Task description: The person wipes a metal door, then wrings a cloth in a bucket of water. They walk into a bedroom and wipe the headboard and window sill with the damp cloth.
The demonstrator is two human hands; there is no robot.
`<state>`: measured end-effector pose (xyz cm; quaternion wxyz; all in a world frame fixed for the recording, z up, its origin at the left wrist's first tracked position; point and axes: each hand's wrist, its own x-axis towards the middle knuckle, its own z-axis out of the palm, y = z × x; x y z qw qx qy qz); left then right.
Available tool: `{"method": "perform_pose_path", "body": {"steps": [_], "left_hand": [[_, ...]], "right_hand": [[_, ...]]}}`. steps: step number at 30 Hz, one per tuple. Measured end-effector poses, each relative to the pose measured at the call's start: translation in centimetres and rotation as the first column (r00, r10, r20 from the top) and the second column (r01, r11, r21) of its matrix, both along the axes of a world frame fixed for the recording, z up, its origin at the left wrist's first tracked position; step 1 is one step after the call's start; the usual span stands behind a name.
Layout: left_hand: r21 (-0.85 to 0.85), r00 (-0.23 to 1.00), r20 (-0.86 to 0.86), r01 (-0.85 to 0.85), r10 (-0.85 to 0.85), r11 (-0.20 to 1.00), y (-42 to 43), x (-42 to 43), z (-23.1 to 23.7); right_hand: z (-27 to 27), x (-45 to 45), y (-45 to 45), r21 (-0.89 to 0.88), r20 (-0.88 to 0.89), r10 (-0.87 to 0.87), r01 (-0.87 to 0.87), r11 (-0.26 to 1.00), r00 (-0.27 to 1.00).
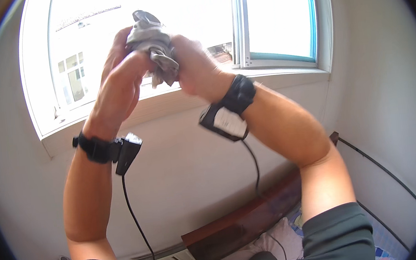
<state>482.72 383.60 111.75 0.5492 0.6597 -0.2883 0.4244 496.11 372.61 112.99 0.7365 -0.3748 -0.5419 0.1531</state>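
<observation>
A crumpled grey cloth (153,45) is held up between both hands in front of the bright window. A dark, rounded flat piece (146,17) shows at its top; I cannot tell what it belongs to. My left hand (122,76) grips the bundle from the left, its thumb across the near side. From the right, my right hand (200,65) presses around it, blurred, with most of its fingers hidden behind. A twisted end of the cloth hangs down between the palms.
Behind the hands, a sliding window (241,25) stands above a sill (168,107). Black cables hang from wrist-worn devices (129,152) on both arms. Below are a dark wooden headboard (246,220) and a pink pillow (280,239). A metal rail (381,173) runs along the right.
</observation>
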Motion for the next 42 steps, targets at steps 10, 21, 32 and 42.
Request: {"method": "perform_pose_path", "body": {"steps": [10,21,32,42], "left_hand": [[-0.118,0.938,0.031,-0.341,0.347,0.933,1.3,-6.2,-3.8],[-0.141,0.966,0.027,-0.251,0.257,0.958,0.8,-11.7,-10.1],[-0.308,0.982,-0.023,-0.187,0.189,0.933,1.0,-20.7,-19.4],[-0.345,0.954,-0.081,-0.299,0.289,0.89,2.1,-24.9,-23.8]], "right_hand": [[-3.4,0.3,-0.8,-0.197,0.122,0.639,-0.612,0.766,0.759],[5.5,23.9,0.8,0.599,0.787,-0.093,0.719,0.353,-0.61],[6.7,25.8,4.2,0.636,0.555,0.612,0.762,0.126,-0.564],[6.9,23.3,3.8,0.665,0.527,0.435,0.673,0.325,-0.73]]}}
